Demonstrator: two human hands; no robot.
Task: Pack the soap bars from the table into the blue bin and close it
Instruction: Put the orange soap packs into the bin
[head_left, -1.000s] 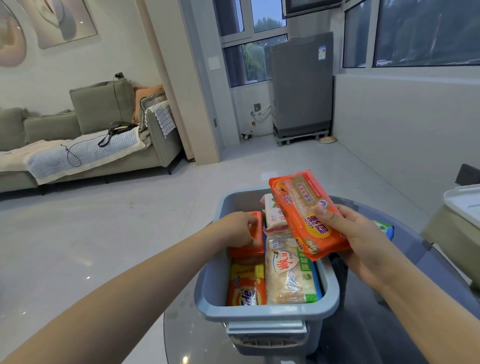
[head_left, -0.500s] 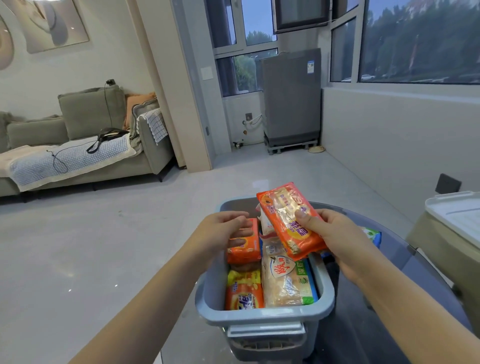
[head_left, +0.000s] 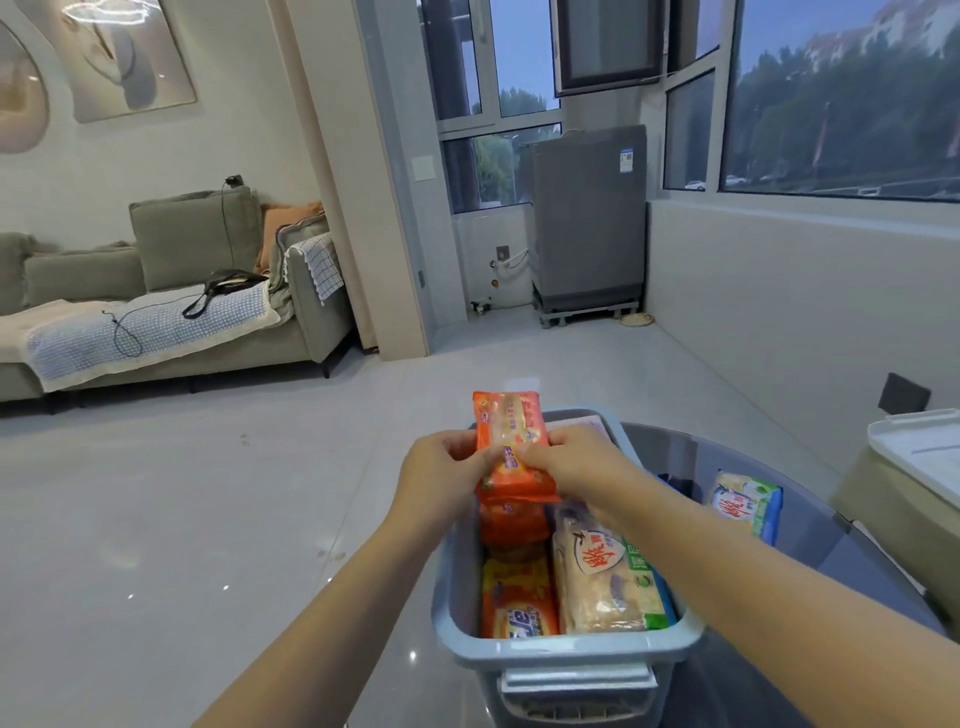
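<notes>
Glass table (head_left: 810, 582), blue bin (head_left: 566, 649) at its edge. My left hand (head_left: 441, 478) and right hand (head_left: 576, 465) pinch an orange soap (head_left: 511, 441) upright, to slot it among packed bars; one soap (head_left: 745, 506) waits outside.

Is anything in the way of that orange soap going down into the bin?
Another orange bar sits right under the orange soap held by both hands, left and right. The bin has no lid on.

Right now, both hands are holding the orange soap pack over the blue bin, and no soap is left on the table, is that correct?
Not quite. The head view shows one soap pack left on the glass table, right of the blue bin. The rest holds: the left hand and right hand grip the orange soap pack over the bin.
</notes>
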